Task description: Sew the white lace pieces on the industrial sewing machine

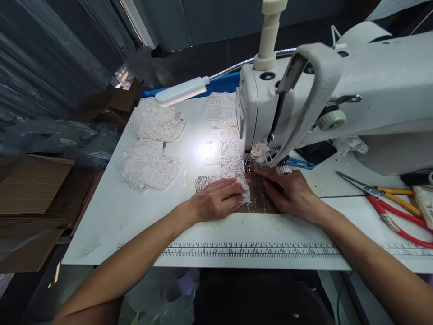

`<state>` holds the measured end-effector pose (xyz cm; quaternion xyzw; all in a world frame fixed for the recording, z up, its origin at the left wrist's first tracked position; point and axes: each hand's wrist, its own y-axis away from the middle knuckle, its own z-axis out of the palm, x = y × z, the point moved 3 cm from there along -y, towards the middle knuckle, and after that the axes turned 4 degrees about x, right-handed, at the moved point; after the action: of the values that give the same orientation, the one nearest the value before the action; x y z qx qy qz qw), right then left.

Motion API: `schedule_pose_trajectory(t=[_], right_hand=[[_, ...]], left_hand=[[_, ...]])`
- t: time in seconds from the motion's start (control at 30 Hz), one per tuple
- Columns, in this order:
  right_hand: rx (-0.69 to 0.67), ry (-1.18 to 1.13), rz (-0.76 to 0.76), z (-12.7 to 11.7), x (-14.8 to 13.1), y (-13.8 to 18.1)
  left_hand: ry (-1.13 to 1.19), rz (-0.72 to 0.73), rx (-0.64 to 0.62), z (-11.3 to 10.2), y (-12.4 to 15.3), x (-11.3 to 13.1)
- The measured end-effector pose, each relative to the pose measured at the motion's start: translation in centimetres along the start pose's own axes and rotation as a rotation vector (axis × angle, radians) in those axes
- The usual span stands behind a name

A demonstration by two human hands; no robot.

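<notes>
A white sewing machine (297,99) stands at the right, its needle and presser foot above a piece of white lace (246,195). My left hand (218,198) lies flat on the lace just left of the presser foot, fingers stretched out. On the other side, my right hand (289,192) rests on a brown plate (260,198) in front of the needle, its index finger reaching close to the foot. Its fingers are apart, and nothing shows in them. More lace (223,144) lies behind the left hand, running toward the back.
Two heaps of lace, a rear one (157,119) and a front one (149,164), lie at the left. Red-handled scissors (382,205) are at the right. A lamp (182,90) hangs over the back. Cardboard boxes (34,185) stand beside the table.
</notes>
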<state>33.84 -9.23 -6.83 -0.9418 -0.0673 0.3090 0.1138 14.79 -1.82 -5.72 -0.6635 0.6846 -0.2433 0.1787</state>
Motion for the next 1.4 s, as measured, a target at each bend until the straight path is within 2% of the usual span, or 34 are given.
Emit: schedule_pose_trajectory(t=[0.1,0.17,0.23,0.33,0.43,0.6,0.77,0.93,1.17,1.4], right_hand=[[0.019,-0.045,0.078,-0.2,0.2,0.0],[0.034,-0.095,0.064,-0.3,-0.2,0.1],[0.018,-0.132,-0.020,-0.3,-0.8,0.2],[-0.079,-0.080,-0.173,0.0,-1.8,0.6],[-0.122,0.026,-0.229,0.3,-2.0,0.9],[-0.113,0.073,-0.237,0.4,-1.8,1.1],[-0.103,0.076,-0.245,0.4,-1.8,1.0],[-0.107,0.080,-0.240,0.5,-1.8,1.1],[-0.100,0.077,-0.242,0.4,-2.1,1.1],[-0.098,0.072,-0.236,0.4,-2.0,1.1]], left_hand=[[0.018,-0.019,-0.007,0.0,0.1,0.0],[0.028,-0.025,-0.006,0.0,0.1,0.0],[0.029,-0.029,0.001,0.1,0.1,0.1],[0.010,-0.026,0.026,0.1,0.1,0.1],[0.011,-0.022,0.051,-0.3,0.0,-0.1],[-0.020,-0.120,0.019,-0.9,0.1,-1.1],[-0.129,-0.065,-0.060,-0.6,0.4,-1.2],[-0.177,-0.042,-0.049,-0.5,0.3,-0.9],[-0.164,-0.073,-0.067,-0.5,0.2,-1.1],[-0.153,-0.127,-0.149,-0.4,0.0,-1.2]])
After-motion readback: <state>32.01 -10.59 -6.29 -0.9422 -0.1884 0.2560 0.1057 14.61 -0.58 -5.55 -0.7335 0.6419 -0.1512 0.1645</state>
